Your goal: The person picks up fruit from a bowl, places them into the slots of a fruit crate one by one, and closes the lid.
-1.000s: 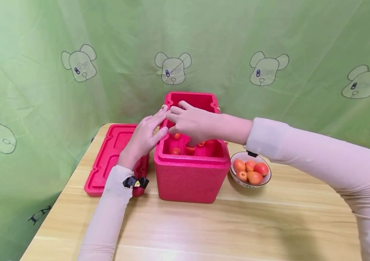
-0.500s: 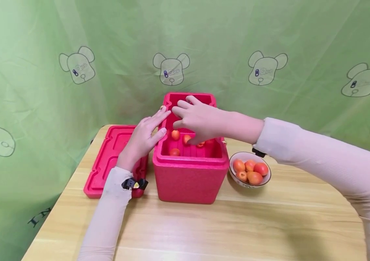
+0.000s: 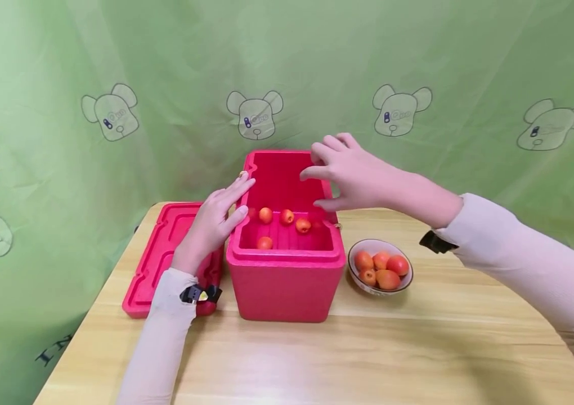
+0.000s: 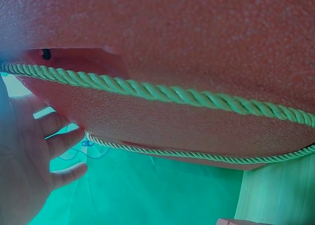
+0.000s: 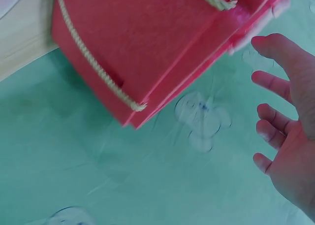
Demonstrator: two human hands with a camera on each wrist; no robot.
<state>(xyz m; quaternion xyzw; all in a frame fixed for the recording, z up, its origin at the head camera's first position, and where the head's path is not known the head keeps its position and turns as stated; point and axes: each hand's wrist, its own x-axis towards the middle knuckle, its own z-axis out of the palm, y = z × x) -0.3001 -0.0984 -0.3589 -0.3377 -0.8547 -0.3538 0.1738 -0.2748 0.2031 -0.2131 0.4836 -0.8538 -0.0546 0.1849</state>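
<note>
red box (image 3: 286, 292), mid-frame, is holding small orange fruits (image 3: 303, 225); left hand (image 3: 212, 218), fingers extended, is resting along its left side, probably best steadying it lightly; right hand (image 3: 355, 173), gripping nothing, is hovering over its right side, ideally clearing it.

A wood-grained table (image 3: 378, 349) (pale) carries a red lid (image 3: 152, 267), red box (image 3: 287, 289) and bowl (image 3: 374, 246).
</note>
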